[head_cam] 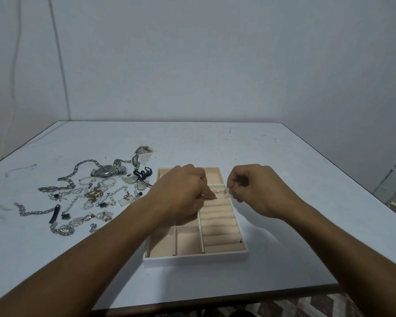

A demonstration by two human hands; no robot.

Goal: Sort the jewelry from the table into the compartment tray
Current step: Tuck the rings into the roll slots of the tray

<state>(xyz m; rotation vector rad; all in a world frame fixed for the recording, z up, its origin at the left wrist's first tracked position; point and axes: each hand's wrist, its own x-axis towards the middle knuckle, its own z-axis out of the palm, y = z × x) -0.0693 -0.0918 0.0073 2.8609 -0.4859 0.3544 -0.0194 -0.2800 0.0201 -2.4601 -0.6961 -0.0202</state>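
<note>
- Head view: both hands meet over the far half of the compartment tray, which sits mid-desk.
- The left hand has its fingers curled and pinches one end of a thin hoop piece.
- The right hand pinches the other end.
- The hoop piece hangs just above the tray's padded rolls; I cannot tell if it touches them.
- A jewelry pile with a watch lies on the desk, left of the tray.

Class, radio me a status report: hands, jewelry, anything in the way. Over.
Left hand and right hand both pinching thin rings above tray, over ring rolls. Jewelry pile on table, left of tray. No obstacle seen.
</note>
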